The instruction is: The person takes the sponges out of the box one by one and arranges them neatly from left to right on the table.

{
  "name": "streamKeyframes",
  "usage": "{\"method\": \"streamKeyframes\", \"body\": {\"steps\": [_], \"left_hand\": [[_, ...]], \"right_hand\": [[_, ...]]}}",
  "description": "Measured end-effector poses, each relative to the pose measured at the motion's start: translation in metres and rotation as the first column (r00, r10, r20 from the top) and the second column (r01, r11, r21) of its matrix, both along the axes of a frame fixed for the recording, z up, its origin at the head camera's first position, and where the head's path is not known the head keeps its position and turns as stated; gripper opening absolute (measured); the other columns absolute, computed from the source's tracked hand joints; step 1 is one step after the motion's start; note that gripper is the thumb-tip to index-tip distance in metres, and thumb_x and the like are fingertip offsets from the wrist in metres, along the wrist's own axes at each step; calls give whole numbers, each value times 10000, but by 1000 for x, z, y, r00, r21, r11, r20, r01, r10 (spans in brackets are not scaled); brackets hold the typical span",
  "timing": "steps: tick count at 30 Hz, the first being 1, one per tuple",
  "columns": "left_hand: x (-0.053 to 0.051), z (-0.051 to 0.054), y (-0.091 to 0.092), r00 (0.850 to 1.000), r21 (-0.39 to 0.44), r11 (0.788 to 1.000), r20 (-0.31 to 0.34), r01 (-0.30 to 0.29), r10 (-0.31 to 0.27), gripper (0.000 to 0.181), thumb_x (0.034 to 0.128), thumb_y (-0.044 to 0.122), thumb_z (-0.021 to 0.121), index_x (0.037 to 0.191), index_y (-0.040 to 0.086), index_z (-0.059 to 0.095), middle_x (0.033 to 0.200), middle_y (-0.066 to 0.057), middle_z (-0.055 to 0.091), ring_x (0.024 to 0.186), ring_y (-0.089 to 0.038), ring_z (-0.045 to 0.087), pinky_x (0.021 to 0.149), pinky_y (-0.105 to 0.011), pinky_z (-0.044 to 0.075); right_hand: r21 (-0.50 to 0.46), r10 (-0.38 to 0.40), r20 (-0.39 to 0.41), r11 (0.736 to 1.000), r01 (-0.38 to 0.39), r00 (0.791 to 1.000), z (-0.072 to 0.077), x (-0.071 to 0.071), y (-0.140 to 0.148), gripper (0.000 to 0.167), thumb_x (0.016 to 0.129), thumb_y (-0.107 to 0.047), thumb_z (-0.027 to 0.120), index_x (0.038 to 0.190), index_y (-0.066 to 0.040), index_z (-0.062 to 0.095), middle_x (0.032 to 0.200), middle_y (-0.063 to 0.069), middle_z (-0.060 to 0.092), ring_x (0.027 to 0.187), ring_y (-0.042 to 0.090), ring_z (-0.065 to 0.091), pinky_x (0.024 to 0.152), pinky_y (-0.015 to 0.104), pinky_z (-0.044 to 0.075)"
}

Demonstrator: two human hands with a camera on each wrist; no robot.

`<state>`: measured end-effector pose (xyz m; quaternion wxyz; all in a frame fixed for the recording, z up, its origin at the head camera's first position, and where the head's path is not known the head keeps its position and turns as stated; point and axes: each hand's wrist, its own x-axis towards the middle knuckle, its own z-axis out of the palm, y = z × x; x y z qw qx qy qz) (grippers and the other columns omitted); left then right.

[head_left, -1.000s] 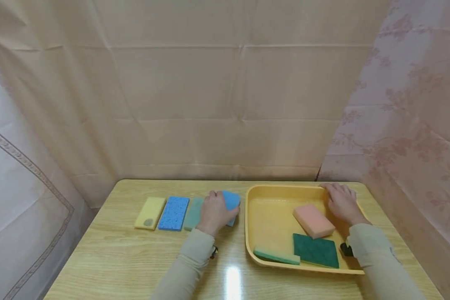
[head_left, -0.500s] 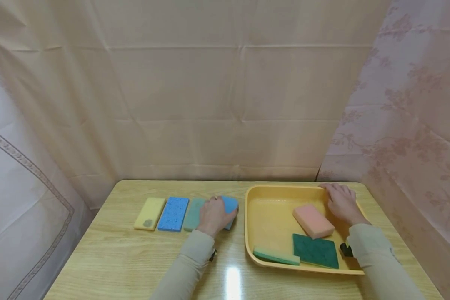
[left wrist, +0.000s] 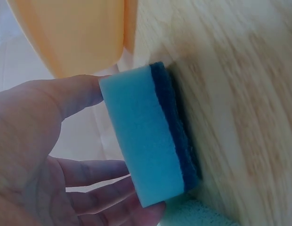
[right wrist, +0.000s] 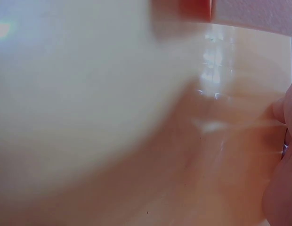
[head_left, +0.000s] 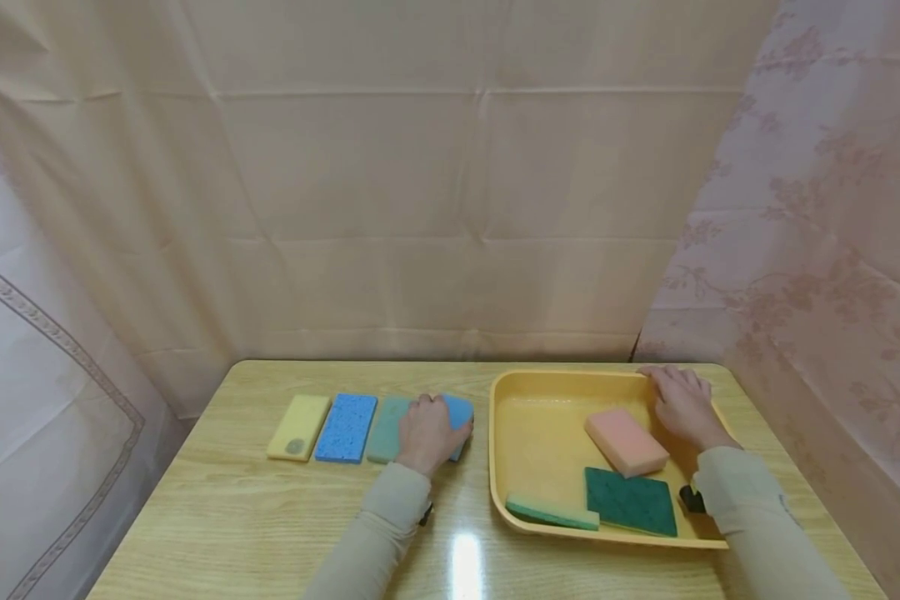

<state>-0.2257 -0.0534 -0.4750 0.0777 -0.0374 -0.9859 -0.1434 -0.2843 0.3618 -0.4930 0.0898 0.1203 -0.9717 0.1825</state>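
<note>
My left hand (head_left: 424, 433) grips a blue sponge (left wrist: 141, 134) by its edges, thumb on one side and fingers on the other. Its dark blue scouring layer (left wrist: 172, 127) faces down to the wooden table. Close beside it lies a pale green sponge (head_left: 386, 427), partly hidden by the hand. Further left are a speckled blue sponge (head_left: 347, 427) and a yellow sponge (head_left: 298, 427) with a grey spot. At the far right corner, my right hand (head_left: 686, 408) holds the rim of the yellow tray (head_left: 540, 433), its fingers over the edge.
Inside the tray lie a pink sponge (head_left: 627, 442), a dark green scouring sponge (head_left: 630, 502) and a green-and-yellow sponge (head_left: 552, 512) on its edge against the near wall. Beige curtain cloth (head_left: 420, 208) hangs behind the wooden table (head_left: 270, 525).
My left hand has lowered the blue sponge slightly to the left and toward me, up near the pale green one. The right hand and tray have stayed put.
</note>
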Motion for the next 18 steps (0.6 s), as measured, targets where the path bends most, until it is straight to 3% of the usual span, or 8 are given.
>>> {"method": "streamKeyframes", "body": {"steps": [5, 11, 18], "left_hand": [[-1, -3, 2, 1000, -32, 999, -1, -3, 3, 596, 873, 516, 749, 1067, -45, 694, 984, -180, 605, 909, -334, 609, 659, -437, 551], [-1, -3, 3, 999, -66, 998, -34, 8, -10, 580, 857, 520, 774, 1034, -26, 692, 956, -160, 579, 854, -298, 567, 629, -395, 529], [1, -1, 3, 999, -30, 999, -40, 35, -36, 525, 894, 458, 758, 1077, -30, 702, 1001, -172, 626, 892, -317, 602, 653, -406, 548]], "right_hand": [[-4, -6, -11, 1000, 6, 1000, 1, -1, -1, 339, 1001, 30, 461, 1327, 21, 553, 1213, 276, 540, 1134, 524, 403, 957, 678, 215], [-7, -7, -10, 1000, 7, 1000, 2, -1, -2, 334, 1007, 21, 465, 1328, 17, 556, 1217, 271, 543, 1136, 523, 404, 956, 677, 218], [-5, -9, 1, 1000, 9, 1000, 3, 0, -2, 338, 1009, 25, 461, 1333, 17, 556, 1215, 272, 543, 1136, 527, 405, 956, 678, 216]]}}
